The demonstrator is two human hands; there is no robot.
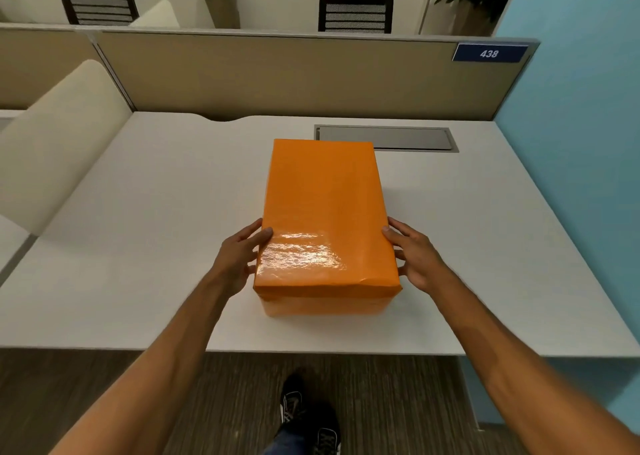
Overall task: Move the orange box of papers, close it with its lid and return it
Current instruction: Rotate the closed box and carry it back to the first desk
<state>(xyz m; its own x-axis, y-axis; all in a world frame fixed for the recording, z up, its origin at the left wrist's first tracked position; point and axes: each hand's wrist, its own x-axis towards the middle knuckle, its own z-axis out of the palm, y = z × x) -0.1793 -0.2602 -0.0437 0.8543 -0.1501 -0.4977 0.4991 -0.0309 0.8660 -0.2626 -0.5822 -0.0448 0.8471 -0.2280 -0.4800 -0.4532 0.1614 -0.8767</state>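
Note:
The orange box (323, 212) stands on the white desk (156, 212), a little right of the middle, with its glossy orange lid (325, 184) seated on top. The papers inside are hidden. My left hand (242, 258) presses against the box's left side near the front corner, thumb on the lid's edge. My right hand (417, 255) holds the right side opposite it, fingers spread along the lid's rim. The box rests on the desk surface.
A grey cable hatch (386, 138) is set into the desk just behind the box. A beige partition (277, 73) closes the back, a blue wall (581, 142) the right. A cream chair back (52, 149) stands at the left. My shoes (308, 416) are on the floor below the desk's front edge.

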